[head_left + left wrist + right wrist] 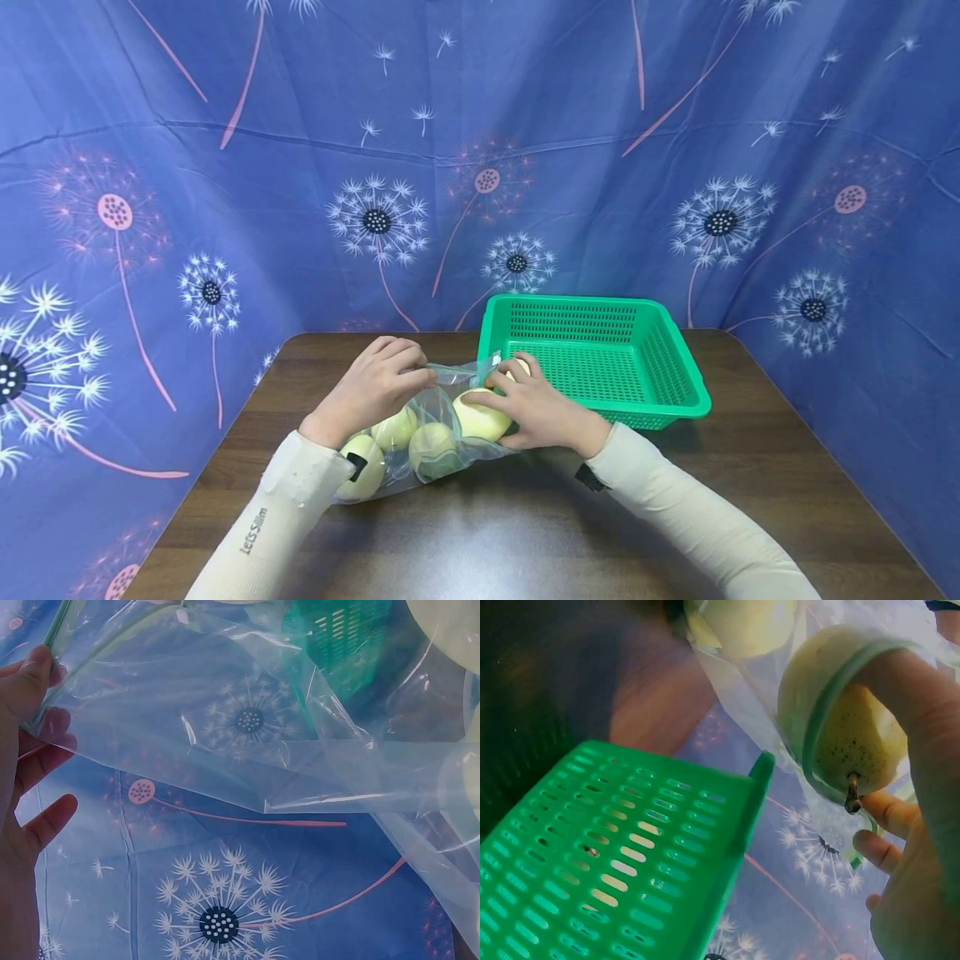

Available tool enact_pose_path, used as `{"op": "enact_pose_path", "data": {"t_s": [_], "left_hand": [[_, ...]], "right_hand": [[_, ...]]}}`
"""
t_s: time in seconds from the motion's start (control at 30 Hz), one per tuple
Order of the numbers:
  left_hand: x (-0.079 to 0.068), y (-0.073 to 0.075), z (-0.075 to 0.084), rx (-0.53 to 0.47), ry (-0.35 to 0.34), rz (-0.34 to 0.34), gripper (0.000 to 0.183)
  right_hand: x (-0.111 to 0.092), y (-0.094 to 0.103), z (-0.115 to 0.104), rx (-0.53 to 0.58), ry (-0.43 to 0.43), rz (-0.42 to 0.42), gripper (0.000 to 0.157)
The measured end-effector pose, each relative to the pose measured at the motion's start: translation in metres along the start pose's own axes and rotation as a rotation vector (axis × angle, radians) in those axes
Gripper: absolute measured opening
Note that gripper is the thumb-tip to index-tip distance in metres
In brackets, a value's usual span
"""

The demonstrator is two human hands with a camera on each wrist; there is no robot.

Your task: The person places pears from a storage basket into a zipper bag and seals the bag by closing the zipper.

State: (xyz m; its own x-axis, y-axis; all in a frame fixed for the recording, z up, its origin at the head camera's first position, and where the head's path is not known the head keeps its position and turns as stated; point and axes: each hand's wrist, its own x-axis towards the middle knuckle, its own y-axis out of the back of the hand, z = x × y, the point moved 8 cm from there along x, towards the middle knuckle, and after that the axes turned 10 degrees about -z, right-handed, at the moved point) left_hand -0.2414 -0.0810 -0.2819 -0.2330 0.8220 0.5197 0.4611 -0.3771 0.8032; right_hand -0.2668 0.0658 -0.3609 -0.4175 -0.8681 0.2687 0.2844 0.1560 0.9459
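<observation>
A clear zip bag (pixel 438 387) with a green-edged mouth lies tilted on the table, several pale yellow-green pears (pixel 433 450) inside it. My left hand (pixel 380 387) pinches the bag's rim between thumb and fingers; the left wrist view shows this hand (pixel 34 742) at the rim's corner. At the mouth, my right hand (pixel 543 408) grips a pear (pixel 480 419). Seen from the right wrist, that pear (pixel 855 742) has its stem toward the fingers, and the green rim crosses it. The right fingertips are partly hidden behind the fruit.
A green slotted plastic basket (pixel 675 400) stands at the back of the brown wooden table (pixel 570 533), just right of the bag. Behind the table hangs a blue cloth (pixel 585 208) with dandelion prints.
</observation>
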Motion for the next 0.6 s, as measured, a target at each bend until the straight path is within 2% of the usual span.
{"op": "enact_pose_path", "data": {"t_s": [0.17,0.43,0.6], "left_hand": [[-0.001,0.001,-0.001,0.014,0.02,-0.017,0.006],[-0.003,0.004,-0.002,-0.009,0.004,0.017,0.007],[-0.004,0.005,-0.002,-0.004,0.008,0.019,0.011]], "right_hand": [[0.002,-0.006,-0.001,-0.028,-0.023,-0.028,0.074],[0.003,-0.013,-0.002,-0.059,-0.077,-0.139,0.076],[0.003,-0.012,-0.001,-0.014,-0.081,-0.126,0.082]]}}
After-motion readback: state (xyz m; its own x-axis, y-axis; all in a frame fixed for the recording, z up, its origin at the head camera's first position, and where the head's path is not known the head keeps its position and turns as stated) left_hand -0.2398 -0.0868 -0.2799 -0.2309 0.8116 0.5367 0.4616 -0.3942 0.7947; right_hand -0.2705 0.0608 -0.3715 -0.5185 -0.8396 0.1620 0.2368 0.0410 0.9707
